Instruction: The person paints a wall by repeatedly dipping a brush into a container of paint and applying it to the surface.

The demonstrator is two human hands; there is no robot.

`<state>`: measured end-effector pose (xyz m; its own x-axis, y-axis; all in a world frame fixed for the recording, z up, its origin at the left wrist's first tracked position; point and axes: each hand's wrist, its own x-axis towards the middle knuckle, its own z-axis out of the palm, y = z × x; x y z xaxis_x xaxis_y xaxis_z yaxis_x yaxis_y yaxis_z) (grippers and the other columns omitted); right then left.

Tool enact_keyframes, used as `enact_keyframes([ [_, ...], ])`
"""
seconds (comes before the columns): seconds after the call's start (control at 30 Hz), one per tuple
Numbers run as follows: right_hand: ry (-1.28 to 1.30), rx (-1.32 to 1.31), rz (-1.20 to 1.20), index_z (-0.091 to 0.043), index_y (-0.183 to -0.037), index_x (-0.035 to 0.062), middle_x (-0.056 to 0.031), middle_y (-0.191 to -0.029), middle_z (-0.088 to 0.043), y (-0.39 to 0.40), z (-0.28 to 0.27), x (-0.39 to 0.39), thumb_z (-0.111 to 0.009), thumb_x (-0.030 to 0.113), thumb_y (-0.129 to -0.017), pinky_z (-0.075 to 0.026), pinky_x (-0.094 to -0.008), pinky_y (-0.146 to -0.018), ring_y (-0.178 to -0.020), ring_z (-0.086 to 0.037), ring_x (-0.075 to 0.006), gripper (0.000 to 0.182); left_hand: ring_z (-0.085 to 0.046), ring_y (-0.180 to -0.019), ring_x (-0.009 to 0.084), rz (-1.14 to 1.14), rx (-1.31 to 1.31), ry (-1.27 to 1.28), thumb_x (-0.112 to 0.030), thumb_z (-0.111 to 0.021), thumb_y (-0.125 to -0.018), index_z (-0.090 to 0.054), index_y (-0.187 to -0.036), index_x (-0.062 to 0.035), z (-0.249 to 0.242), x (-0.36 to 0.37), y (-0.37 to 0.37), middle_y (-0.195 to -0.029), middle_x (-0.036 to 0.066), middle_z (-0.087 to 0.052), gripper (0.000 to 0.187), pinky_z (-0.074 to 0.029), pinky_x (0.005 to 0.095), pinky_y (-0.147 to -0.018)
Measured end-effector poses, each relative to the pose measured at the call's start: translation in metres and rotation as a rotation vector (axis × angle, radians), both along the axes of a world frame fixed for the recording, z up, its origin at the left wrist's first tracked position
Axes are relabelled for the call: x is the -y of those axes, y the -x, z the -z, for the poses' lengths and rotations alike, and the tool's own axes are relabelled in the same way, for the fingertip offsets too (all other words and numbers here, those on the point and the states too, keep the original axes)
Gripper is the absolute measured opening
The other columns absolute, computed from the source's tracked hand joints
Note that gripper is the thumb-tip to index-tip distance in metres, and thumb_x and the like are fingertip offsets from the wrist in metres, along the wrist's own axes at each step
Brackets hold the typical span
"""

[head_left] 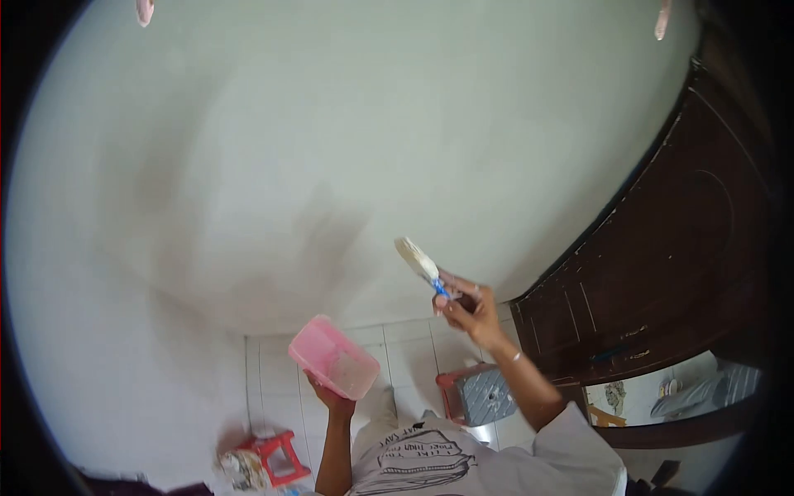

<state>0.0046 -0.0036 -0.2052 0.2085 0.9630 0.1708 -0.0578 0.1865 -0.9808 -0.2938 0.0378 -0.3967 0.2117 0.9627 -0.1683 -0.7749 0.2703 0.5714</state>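
Observation:
My right hand (469,310) grips a paintbrush (418,259) by its blue handle, fingers closed around it. Its pale, paint-coated bristles point up and left, in front of the wall. Lower and to the left, my left hand (332,395) supports a pink plastic container (318,347) from below and is closed on its near side. The container is tilted, with whitish paint or residue at its lower end. Most of my left fingers are hidden beneath it.
A pale wall (463,149) fills the view ahead. To the right stands a dark brown wooden cabinet (653,240) with a mirror (637,393). On the tiled floor are a grey-topped stool (486,395) and a red stool (284,460). Fingertip-like shapes show at both top corners.

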Motion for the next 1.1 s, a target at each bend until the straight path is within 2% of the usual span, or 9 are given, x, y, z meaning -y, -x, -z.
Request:
enact_keyframes([
  [0.1,-0.101,0.412,0.196,-0.06,-0.137,0.0023,0.0006,-0.09,-0.067,-0.023,-0.077,-0.053,-0.061,0.002,-0.096,-0.046,-0.0204,-0.06,-0.071,-0.051,-0.003,0.041,-0.043,-0.138,0.0289,0.002,0.03,-0.084,-0.068,-0.031,-0.101,-0.028,-0.155,-0.0174,-0.001,-0.038,0.002,-0.15,0.006,-0.043,0.075,-0.039,0.0488,-0.114],
  [0.17,-0.285,0.644,0.454,-0.065,-0.13,0.0008,-0.009,-0.096,-0.073,-0.041,-0.127,-0.084,-0.064,0.001,-0.093,-0.049,-0.0234,-0.063,-0.073,-0.051,-0.0052,0.037,-0.041,-0.14,0.0285,-0.047,-0.131,-0.212,-0.067,-0.03,-0.101,-0.024,-0.157,-0.018,-0.002,-0.055,0.004,-0.152,0.005,-0.04,0.075,-0.038,0.0484,-0.115],
  [0.23,-0.394,0.943,0.695,-0.067,-0.129,0.0064,-0.0224,-0.089,-0.069,-0.052,-0.192,-0.093,-0.064,0.002,-0.09,-0.049,-0.0321,-0.061,-0.059,-0.054,-0.0178,0.039,-0.04,-0.14,0.0282,-0.026,-0.095,-0.202,-0.067,-0.03,-0.101,-0.024,-0.157,-0.0185,-0.012,-0.062,0.002,-0.152,0.005,-0.039,0.074,-0.038,0.0483,-0.115],
  [0.33,-0.462,1.167,1.0,-0.066,-0.129,0.0079,-0.022,-0.079,-0.063,-0.059,-0.265,-0.107,-0.065,0.009,-0.09,-0.05,-0.0404,-0.066,-0.064,-0.061,-0.0339,0.039,-0.041,-0.139,0.0288,-0.004,-0.041,-0.154,-0.066,-0.033,-0.101,-0.026,-0.156,-0.0185,-0.018,-0.07,0.0,-0.152,0.005,-0.04,0.073,-0.038,0.0496,-0.114],
  [0.47,-0.332,1.461,0.934,-0.067,-0.12,0.0021,-0.0279,-0.083,-0.065,-0.092,-0.249,-0.153,-0.06,0.006,-0.088,-0.052,-0.0488,-0.071,-0.071,-0.061,-0.0452,0.033,-0.043,-0.138,0.0301,0.074,-0.003,-0.136,-0.066,-0.036,-0.1,-0.029,-0.155,-0.0188,-0.004,-0.082,0.003,-0.152,0.005,-0.041,0.073,-0.038,0.0507,-0.114],
  [0.67,0.011,1.326,0.841,-0.066,-0.119,0.0007,-0.028,-0.078,-0.067,-0.081,-0.13,-0.146,-0.057,0.001,-0.083,-0.055,-0.0514,-0.076,-0.078,-0.067,-0.0447,0.037,-0.043,-0.138,0.0295,0.143,0.062,-0.069,-0.066,-0.036,-0.1,-0.03,-0.155,-0.0187,0.007,-0.096,0.007,-0.152,0.005,-0.041,0.073,-0.039,0.0504,-0.113],
  [0.77,0.344,1.447,0.532,-0.073,-0.11,0.0055,-0.0217,-0.095,-0.07,-0.11,-0.114,-0.133,-0.061,0.008,-0.078,-0.053,-0.0489,-0.087,-0.092,-0.065,-0.0406,0.034,-0.04,-0.14,0.0274,0.2,0.027,-0.061,-0.068,-0.034,-0.1,-0.026,-0.156,-0.0198,0.02,-0.102,0.016,-0.151,0.004,-0.039,0.074,-0.036,0.0494,-0.115],
  [1.0,0.007,1.672,0.718,-0.077,-0.1,0.0108,-0.0148,-0.107,-0.066,-0.12,-0.317,-0.136,-0.075,0.025,-0.08,-0.05,-0.0423,-0.09,-0.103,-0.06,-0.0329,0.025,-0.042,-0.137,0.027,0.249,-0.06,-0.082,-0.067,-0.032,-0.101,-0.027,-0.155,-0.019,0.032,-0.11,0.04,-0.149,0.004,-0.041,0.073,-0.039,0.048,-0.113],
  [1.1,-0.132,1.646,0.849,-0.075,-0.114,0.0073,-0.014,-0.063,-0.064,-0.108,-0.371,-0.132,-0.073,0.021,-0.082,-0.048,-0.0382,-0.06,-0.056,-0.058,-0.0227,0.035,-0.045,-0.135,0.0267,0.273,-0.004,-0.142,-0.067,-0.032,-0.101,-0.029,-0.154,-0.0189,0.024,-0.111,0.044,-0.147,0.004,-0.043,0.071,-0.041,0.0471,-0.111],
])
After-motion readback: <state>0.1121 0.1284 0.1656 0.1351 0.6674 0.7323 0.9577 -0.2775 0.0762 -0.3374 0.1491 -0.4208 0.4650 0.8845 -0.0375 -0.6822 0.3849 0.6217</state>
